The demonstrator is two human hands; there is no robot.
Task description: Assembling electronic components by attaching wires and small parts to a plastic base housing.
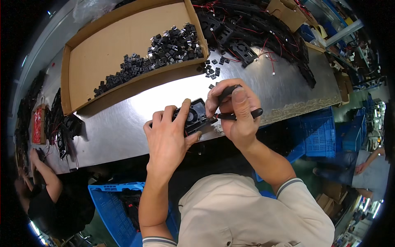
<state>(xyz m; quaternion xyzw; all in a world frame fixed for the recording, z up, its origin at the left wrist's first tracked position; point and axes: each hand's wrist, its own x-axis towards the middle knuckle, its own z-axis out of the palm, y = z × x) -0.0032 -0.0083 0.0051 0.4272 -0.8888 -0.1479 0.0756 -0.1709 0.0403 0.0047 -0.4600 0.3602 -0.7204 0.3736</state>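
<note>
My left hand (168, 136) is closed around a black plastic housing (198, 109) with a small round fan in it, its fingers over the top and the thumb along the near edge. My right hand (242, 119) grips a pair of black-handled pliers (227, 117). One handle loops up under the fingers, and the other sticks out past the thumb. The tips of the pliers meet the housing's right end, where a bit of red shows. Exactly what lies between the jaws is too small to tell. Both hands are just above the near edge of the metal table (111, 136).
A shallow cardboard box (111, 37) holds many small black parts (173, 47), some spilled beside it. Black housings with red wires (242, 53) are heaped at the back right. Blue crates (113, 206) stand below the table. A co-worker's arm (47, 175) reaches in at left; another person stands far right.
</note>
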